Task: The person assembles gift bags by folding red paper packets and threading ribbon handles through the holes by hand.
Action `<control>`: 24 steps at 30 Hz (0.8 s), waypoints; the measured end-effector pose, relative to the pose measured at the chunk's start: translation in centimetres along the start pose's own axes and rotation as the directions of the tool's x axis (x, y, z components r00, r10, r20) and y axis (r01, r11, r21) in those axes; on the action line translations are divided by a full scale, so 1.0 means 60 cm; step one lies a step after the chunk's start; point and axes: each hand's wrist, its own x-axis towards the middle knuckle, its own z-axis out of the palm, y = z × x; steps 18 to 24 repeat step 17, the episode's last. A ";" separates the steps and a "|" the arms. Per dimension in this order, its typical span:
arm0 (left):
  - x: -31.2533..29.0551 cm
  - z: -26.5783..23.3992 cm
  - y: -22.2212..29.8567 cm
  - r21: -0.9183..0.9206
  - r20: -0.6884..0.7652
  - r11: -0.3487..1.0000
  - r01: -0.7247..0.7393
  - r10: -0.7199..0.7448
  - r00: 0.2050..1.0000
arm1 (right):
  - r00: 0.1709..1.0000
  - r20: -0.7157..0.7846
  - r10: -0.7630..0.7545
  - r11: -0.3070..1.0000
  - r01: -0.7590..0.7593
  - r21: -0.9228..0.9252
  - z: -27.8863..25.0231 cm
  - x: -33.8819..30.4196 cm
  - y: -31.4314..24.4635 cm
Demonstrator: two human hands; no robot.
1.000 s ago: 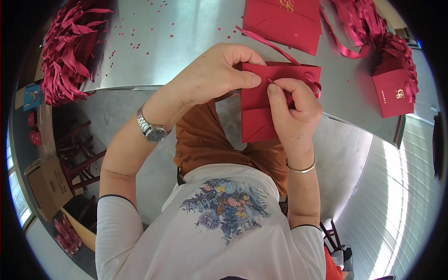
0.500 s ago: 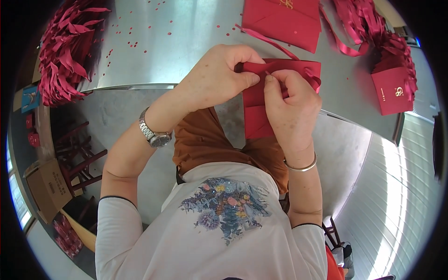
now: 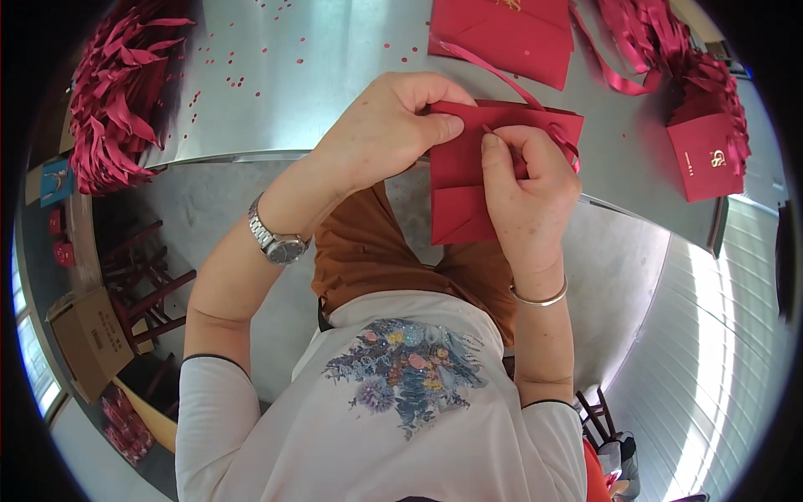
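Note:
A red paper gift bag hangs over the near table edge, above my lap. My left hand pinches its upper left corner, thumb on the near face and fingers behind. At the bag's upper middle, my right hand is closed, thumb and forefinger pinching the tip of a red ribbon that pokes out of the near face. A ribbon loop arches from the bag's far side, and more ribbon curls at its upper right corner. The right hand's other fingers are curled and partly hidden.
Beyond lies another red bag on the metal table, among scattered red paper dots. Ribbon-handled bags are stacked at right. A heap of red ribbons sits at left; a cardboard box and stools stand below.
My right hand has moved slightly to the right, away from my left thumb, and the ribbon tip now shows between them. The bag's top edge has shifted a little.

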 end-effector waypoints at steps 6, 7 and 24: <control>0.005 -0.004 0.007 -0.054 0.061 0.997 0.049 -0.045 0.997 | 0.992 0.048 0.120 0.988 -0.124 0.087 -0.008 -0.004 -0.004; 0.006 -0.005 0.005 -0.110 0.073 0.994 0.023 -0.015 0.997 | 0.977 0.081 0.199 0.972 -0.207 0.113 -0.009 -0.003 -0.006; 0.004 -0.010 0.007 -0.209 0.083 0.975 0.077 -0.061 0.995 | 0.981 0.110 0.161 0.945 -0.185 0.268 -0.009 -0.001 0.006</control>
